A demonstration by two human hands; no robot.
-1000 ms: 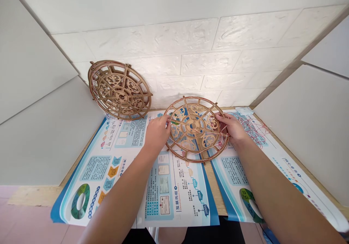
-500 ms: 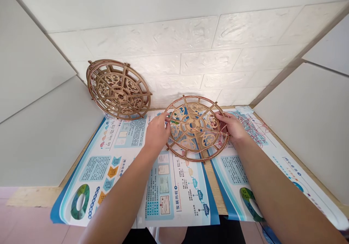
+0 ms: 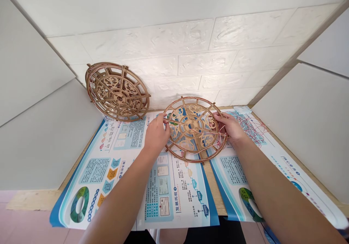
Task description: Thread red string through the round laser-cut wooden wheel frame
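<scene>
A round bronze-coloured openwork frame (image 3: 191,126), with spokes and scroll patterns, is held tilted just above the printed sheets. My left hand (image 3: 157,133) is closed on its left rim, thumb and fingers pinching the edge. My right hand (image 3: 231,126) grips the right rim, with some fingers hidden behind the frame. Thin pinkish wire runs round the rim and crosses the lower part of the frame. From the right side, a loose tangle of wire (image 3: 255,130) spreads over the sheet beyond my right hand.
Several similar round frames (image 3: 118,98) lean stacked against the white brick-patterned wall (image 3: 207,62) at the back left. Printed posters (image 3: 109,171) cover the wooden tabletop (image 3: 214,186). A small clear plastic packet (image 3: 242,110) lies at the back right. White panels (image 3: 305,127) stand on both sides.
Both hands keep their hold on the frame, which stays in nearly the same place. The whole view has shifted slightly.
</scene>
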